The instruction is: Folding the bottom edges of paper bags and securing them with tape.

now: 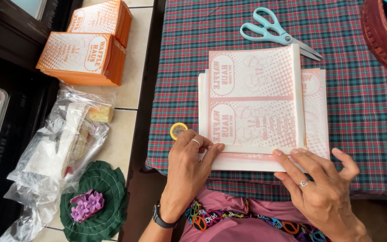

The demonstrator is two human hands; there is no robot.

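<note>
Your left hand [189,168] lies flat on the near left corner of the stack of printed paper sheets [258,105], fingers close together and pressing down, gripping nothing. Your right hand [321,188] rests on the near right edge of the same stack, fingers extended and slightly spread, fingertips on the paper; nothing is held there either. A ring shows on each hand and a dark watch [161,218] on your left wrist.

The stack sits at the near edge of the table, on a plaid tablecloth [359,112]. The top sheet is narrower than those beneath, so the lower sheets show only as a strip along the right and near sides; how many lie there cannot be told.

A small yellow-rimmed round object [178,130] lies just beside the stack's near left corner, touching or almost touching your left index finger; its kind is unclear. Pale blue scissors [276,33] lie near the far edge, blades closed, apart from the stack.

At the far right corner a dark red basket [384,38] is cut off by the frame. On the tiled ledge to the left sit two piles of orange printed sleeves [86,56], crumpled clear plastic bags [59,152] with contents hard to make out, and a green cloth mat [106,197] carrying a purple flower [87,205].
</note>
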